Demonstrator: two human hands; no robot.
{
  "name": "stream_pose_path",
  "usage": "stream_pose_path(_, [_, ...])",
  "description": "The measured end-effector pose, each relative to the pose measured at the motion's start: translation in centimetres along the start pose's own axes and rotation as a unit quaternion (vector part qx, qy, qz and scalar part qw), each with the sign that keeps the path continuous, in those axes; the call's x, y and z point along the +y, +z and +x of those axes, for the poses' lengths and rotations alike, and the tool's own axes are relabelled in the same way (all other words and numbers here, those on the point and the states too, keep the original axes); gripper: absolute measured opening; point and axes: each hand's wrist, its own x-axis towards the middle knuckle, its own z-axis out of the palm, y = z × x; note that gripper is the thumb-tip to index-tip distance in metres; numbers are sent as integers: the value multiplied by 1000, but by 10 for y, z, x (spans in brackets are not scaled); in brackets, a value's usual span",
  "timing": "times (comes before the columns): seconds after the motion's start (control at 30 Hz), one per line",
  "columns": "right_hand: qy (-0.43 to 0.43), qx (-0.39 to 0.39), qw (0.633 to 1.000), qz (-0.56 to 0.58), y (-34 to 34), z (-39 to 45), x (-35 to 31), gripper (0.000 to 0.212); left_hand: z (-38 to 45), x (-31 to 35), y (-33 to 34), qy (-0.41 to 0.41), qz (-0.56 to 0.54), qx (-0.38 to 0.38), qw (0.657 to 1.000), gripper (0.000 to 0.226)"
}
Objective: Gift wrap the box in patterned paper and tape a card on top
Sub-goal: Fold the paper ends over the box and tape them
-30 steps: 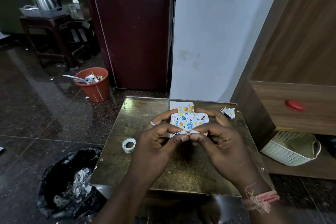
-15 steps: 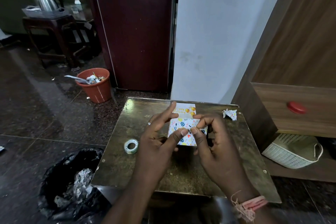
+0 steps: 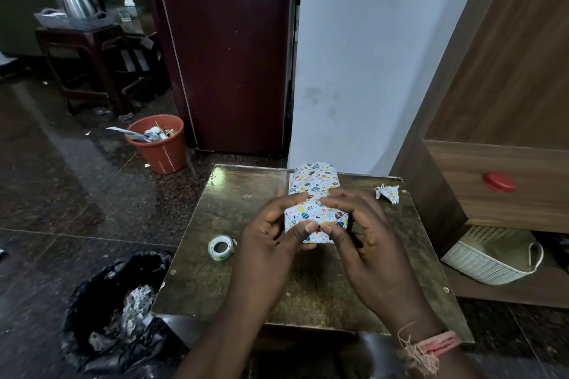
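A small box wrapped in white paper with coloured egg and leaf prints sits in the middle of a low brown table. A loose flap of the same paper stands up behind it, curling at its top. My left hand grips the box's left side, thumb tip on its near face. My right hand grips the right side, thumb beside the left thumb, fingers curled over the top. No card shows.
A roll of clear tape lies on the table left of my hands. A crumpled paper scrap sits near the far right corner. On the floor are a black rubbish bag and an orange bin. A wooden cabinet stands right.
The box turned in my hands and came down onto the table. The paper flap now stands up behind it, hiding the card that lay there. My fingers moved from the front edge to its sides.
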Motion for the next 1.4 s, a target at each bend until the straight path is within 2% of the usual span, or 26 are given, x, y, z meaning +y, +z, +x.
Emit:
stream_pose_path(0.1, [44,30,998,44,5,-2,4,31,-2,-1,5,17,29,32,999,35])
stream_pose_path(0.2, [92,55,987,117,8,1,5,27,0,-7,3,17,-5,63,998,37])
stream_pose_path(0.3, [200,79,940,266,6,5,2,36,0,-14,0,18,7,97,995,37])
stream_pose_path(0.37, [258,83,897,350,3,7,3,39,1,-19,-4,51,91,109,988,33])
stream_pose_path(0.4, [269,79,893,352,2,7,4,37,1,-22,-5,68,133,106,983,30])
stream_pose_path(0.53, [288,70,906,303,-3,4,13,15,-1,-31,-6,128,263,88,952,22])
stream_pose_path(0.63, [292,36,900,322,-8,4,22,22,-3,-39,-3,169,304,83,934,22])
stream_pose_path(0.73, [285,7,902,325,-8,1,30,43,-4,-48,-1,186,333,74,922,26])
stream_pose_path(0.97, [262,-71,947,175,-11,-7,53,65,-7,-54,-1,115,387,1,915,40])
stream_pose_path(1.07, [261,-100,952,122,-13,-12,62,70,-5,-56,-4,74,416,-33,906,59])
stream_pose_path(1.17, [254,-128,958,15,-21,-17,68,84,-3,-53,-7,36,445,-57,893,61])
stream_pose_path(1.23, [252,-138,958,-27,-22,-18,66,82,-3,-50,-8,23,428,-71,901,61])
stream_pose_path(1.33, [242,-160,955,-61,-17,-16,63,67,-2,-45,-10,8,397,-88,913,63])
stream_pose_path(1.4, [233,-173,954,-76,-14,-16,63,67,-1,-41,-11,12,388,-102,916,76])
